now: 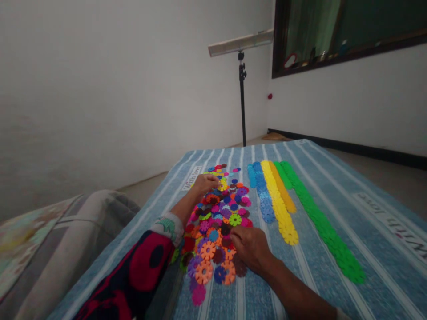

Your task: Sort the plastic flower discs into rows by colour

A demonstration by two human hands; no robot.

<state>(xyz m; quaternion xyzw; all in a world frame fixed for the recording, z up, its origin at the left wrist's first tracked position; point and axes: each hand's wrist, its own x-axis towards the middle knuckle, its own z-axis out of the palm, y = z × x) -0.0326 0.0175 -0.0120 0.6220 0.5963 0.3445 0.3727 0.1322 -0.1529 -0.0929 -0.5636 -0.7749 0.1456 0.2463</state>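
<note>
head view. the fingertips of both hands are hidden against the discs, so whether either pinches one cannot be told. the right forearm is cut off at the lower edge. the left hand (206, 183), fingers loosely curled, rests on the far edge of the heap of multicoloured notched plastic discs (218, 231). the right hand (251, 249), palm down with fingers bent, touches the heap's near right side. the heap lies between the two hands on a blue striped cloth (333, 186). just right of it run sorted discs: a blue row (263, 195), a yellow row (280, 204), an orange row (283, 189), a green row (320, 222).
</note>
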